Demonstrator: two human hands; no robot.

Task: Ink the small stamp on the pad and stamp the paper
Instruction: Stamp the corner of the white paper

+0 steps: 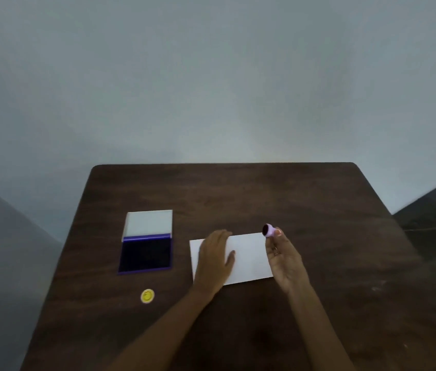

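A white sheet of paper (249,255) lies on the dark wooden table (238,194). My left hand (215,257) rests flat on the paper's left part, fingers spread. My right hand (283,257) is raised over the paper's right edge and pinches a small lilac round stamp (269,230) at its fingertips, the dark stamping face turned to the left. To the left of the paper lies an ink pad (146,254) with a dark blue inked surface and its white lid folded open behind it.
A small yellow round cap or stamp (147,296) sits near the table's front left, below the ink pad. The table stands against a plain pale wall. A dark floor shows past the table's right edge.
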